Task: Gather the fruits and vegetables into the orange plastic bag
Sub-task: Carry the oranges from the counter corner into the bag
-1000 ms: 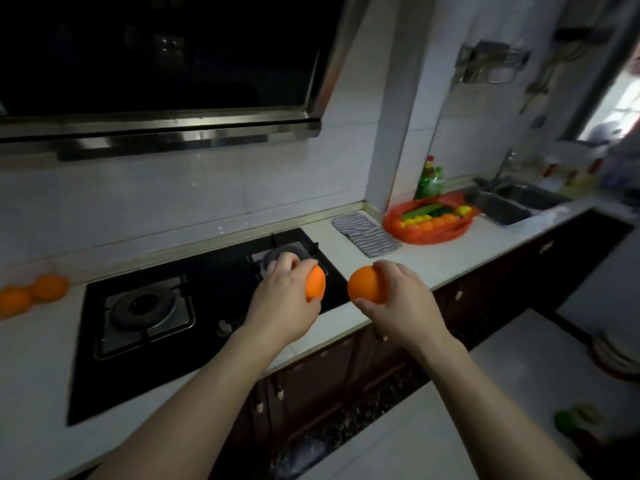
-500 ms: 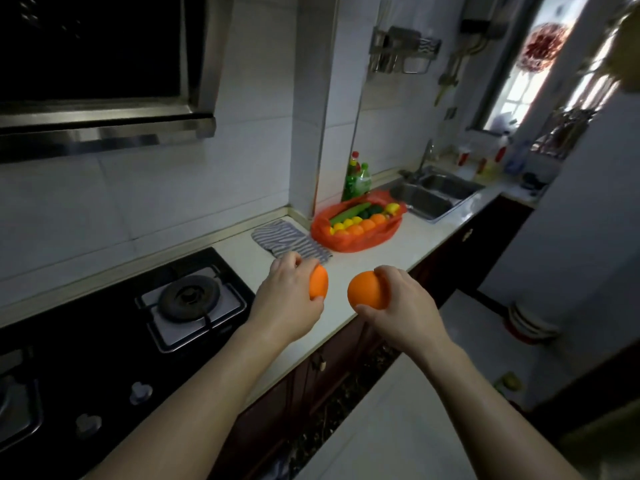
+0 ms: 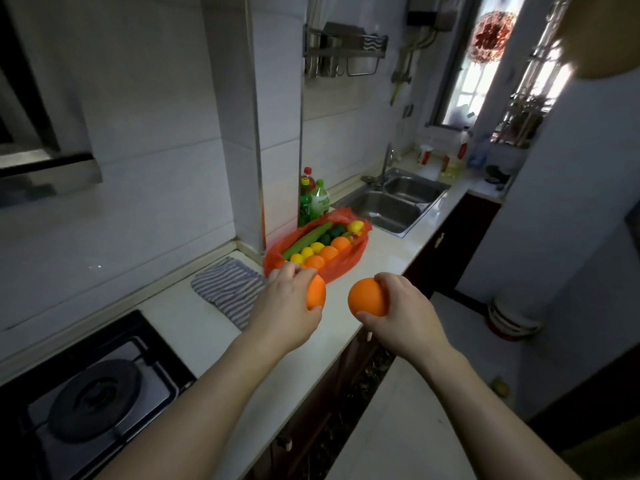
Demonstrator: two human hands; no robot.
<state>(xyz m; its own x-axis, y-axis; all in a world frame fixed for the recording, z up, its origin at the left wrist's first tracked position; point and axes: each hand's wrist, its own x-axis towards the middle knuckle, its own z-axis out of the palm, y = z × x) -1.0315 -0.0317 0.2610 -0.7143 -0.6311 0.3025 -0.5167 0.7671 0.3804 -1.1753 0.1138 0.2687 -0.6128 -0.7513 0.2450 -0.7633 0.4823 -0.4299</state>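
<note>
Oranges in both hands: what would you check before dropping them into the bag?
1. Left hand grip on left orange: ok, fingers curl round it.
2. Right hand grip on right orange: ok.
3. Bag mouth open upward: ok, produce shows inside.
4. Room in bag for two more: cannot tell.
5. Way to bag free: ok, only bare counter between.

Your two bare forearms reach forward side by side, both hands raised just short of the crinkled orange plastic bag (image 3: pixel 346 264). Your left hand (image 3: pixel 287 306), the nearer to the bag, curls round a round orange fruit (image 3: pixel 317 293), knuckles up. Your right hand (image 3: pixel 403 317) grips a second round orange fruit (image 3: pixel 367 296), fingers wrapped over its top.
</note>
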